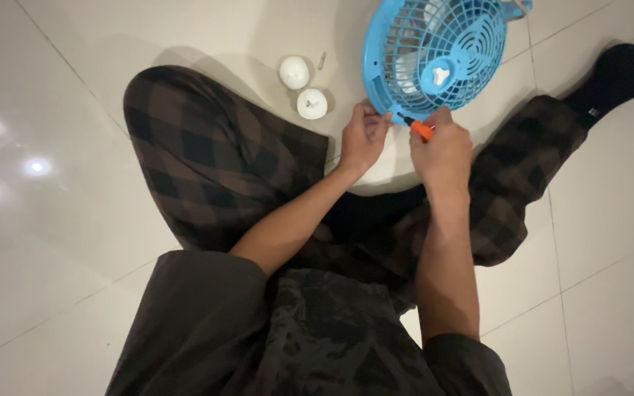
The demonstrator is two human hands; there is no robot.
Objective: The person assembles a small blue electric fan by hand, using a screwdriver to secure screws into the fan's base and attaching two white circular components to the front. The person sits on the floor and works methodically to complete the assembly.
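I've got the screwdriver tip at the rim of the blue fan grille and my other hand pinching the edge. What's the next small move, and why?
Probably seat the tip squarely and turn, keeping the left hand steady on the fan rim. The right hand holds the orange screwdriver with its tip right at the rim beside the left fingers. The screw itself is too small to see.

i see my right hand [442,150] closed around a small screwdriver with an orange handle [420,129], its dark tip set against the lower rim of a blue fan grille [434,51] just above both hands. my left hand [363,138] sits just beside the right, fingertips pinching the same rim near the tip. up and to the left of my left hand two small white round caps [302,88] lie on the pale tiled floor [60,147], close together, with a tiny grey screw [322,60] near them. below the hands are my crossed legs in dark checked trousers [214,161].
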